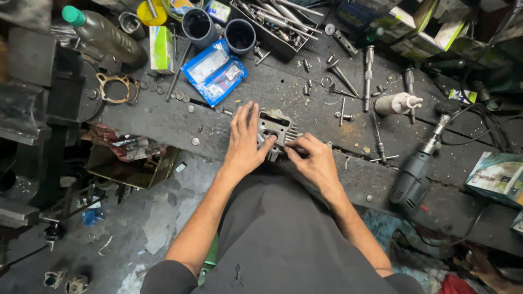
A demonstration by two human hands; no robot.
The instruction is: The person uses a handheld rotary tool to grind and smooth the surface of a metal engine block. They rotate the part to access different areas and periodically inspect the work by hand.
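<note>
Grimy and dark, the cluttered wooden counter [163, 120] carries a finned grey metal engine cylinder head [275, 129] at its near edge, directly in front of the person, with a blue plastic packet [214, 71] lying beyond it and a grey electric power drill [417, 171] off to the right. Reaching forward with a straight forearm, the left hand [243, 142] lies flat against the head's left side, its fingers [239, 117] spread apart and the thumb pressed on the casting. Bent inward at the wrist, the right hand [314, 159] has its fingers [294, 146] pinched together on the fins at the head's near right edge.
</note>
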